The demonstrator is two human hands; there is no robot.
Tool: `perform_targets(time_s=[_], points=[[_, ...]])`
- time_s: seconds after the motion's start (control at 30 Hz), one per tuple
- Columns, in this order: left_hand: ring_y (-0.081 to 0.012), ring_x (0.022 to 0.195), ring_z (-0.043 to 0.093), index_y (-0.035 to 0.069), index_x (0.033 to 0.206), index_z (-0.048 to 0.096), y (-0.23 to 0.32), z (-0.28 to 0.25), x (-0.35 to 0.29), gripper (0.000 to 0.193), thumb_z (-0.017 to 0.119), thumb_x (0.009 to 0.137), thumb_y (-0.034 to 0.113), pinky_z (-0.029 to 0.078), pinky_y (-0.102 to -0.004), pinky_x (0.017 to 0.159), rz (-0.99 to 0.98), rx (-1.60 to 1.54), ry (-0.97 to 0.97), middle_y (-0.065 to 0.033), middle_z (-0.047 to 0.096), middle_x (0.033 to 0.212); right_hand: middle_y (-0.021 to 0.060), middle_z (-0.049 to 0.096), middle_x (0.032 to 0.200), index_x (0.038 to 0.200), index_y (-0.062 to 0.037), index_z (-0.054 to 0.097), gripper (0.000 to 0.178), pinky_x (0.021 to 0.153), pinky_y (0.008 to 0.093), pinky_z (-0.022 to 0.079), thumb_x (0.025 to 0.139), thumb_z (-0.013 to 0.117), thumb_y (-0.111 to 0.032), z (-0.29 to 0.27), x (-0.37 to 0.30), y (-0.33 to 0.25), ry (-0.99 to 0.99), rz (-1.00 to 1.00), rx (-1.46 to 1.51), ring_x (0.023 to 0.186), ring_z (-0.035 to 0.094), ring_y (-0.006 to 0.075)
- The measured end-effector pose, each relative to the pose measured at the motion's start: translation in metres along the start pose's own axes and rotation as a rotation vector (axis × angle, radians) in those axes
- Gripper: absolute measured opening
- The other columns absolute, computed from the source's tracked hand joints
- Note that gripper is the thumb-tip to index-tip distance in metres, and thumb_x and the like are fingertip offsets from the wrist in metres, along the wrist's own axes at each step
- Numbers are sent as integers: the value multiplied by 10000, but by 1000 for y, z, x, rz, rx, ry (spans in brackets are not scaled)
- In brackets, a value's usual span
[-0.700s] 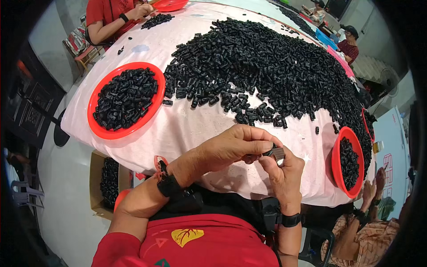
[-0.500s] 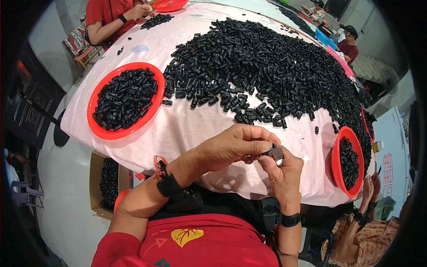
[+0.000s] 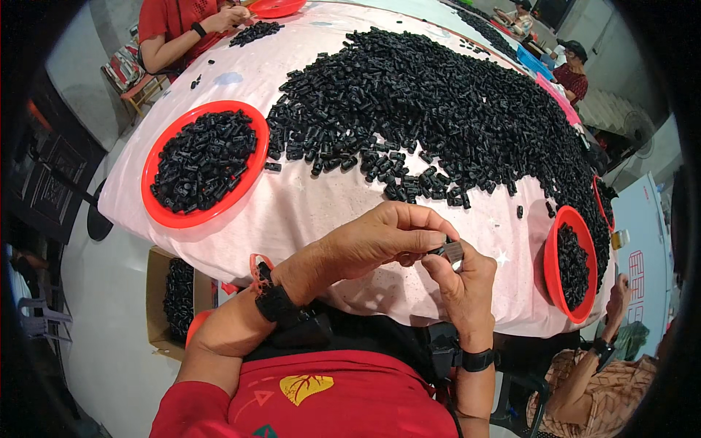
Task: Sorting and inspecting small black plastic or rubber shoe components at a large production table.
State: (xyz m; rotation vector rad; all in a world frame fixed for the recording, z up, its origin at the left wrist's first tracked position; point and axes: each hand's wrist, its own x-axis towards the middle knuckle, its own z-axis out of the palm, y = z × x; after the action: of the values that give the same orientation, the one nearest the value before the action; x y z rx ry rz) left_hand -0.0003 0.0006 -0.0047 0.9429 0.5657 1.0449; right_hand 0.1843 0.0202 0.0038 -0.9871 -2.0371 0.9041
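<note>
Pink-clothed table (image 3: pixel 314 193), black parts heaped (image 3: pixel 423 95), grey wall (image 3: pixel 87 80) — hands (image 3: pixel 376 239) together, pinching black piece (image 3: pixel 437 250) and silvery piece (image 3: pixel 455 252)

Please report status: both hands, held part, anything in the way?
Left hand pinching small black part. Right hand holding shiny grey piece. Black-part heap beyond, not obstructing.

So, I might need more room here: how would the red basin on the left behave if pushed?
The red basin would probably feel weighty, being filled with black pieces. Its broad, round shape suggests sliding rather than tipping. The pink cloth under it shows creases, so it might bunch and drag.
</note>
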Motion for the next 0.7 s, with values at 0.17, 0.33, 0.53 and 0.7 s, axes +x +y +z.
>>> perform_targets(time_s=[0.17,0.33,0.53,0.7], points=[[-18,702,492,39,1121,622,1,0,-1,287,632,902,225,389,-172,623,-1,-11,0,34,608,851,83,621,624,872,2,666,338,503,270,455,811,728,-325,-1,0,-1,-2,-20,-29,542,596,139],[-20,708,493,41,1114,625,-1,-1,0,277,630,904,220,394,-177,631,-12,-10,5,30,612,864,83,624,628,867,0,666,339,503,272,458,812,726,-329,-2,0,-3,-14,-7,-38,544,600,141],[-25,742,511,42,1114,623,0,-2,0,274,630,904,217,402,-180,645,-7,-11,-13,25,618,899,75,628,620,862,-6,667,337,508,265,466,809,729,-332,-1,0,-2,-13,-12,-32,557,616,135],[-30,762,522,39,1116,621,-1,-3,-1,276,628,905,216,410,-183,657,-13,-13,-15,21,621,917,69,630,610,860,-5,668,334,507,264,468,805,733,-327,-1,0,-5,-21,11,-13,556,619,132]])
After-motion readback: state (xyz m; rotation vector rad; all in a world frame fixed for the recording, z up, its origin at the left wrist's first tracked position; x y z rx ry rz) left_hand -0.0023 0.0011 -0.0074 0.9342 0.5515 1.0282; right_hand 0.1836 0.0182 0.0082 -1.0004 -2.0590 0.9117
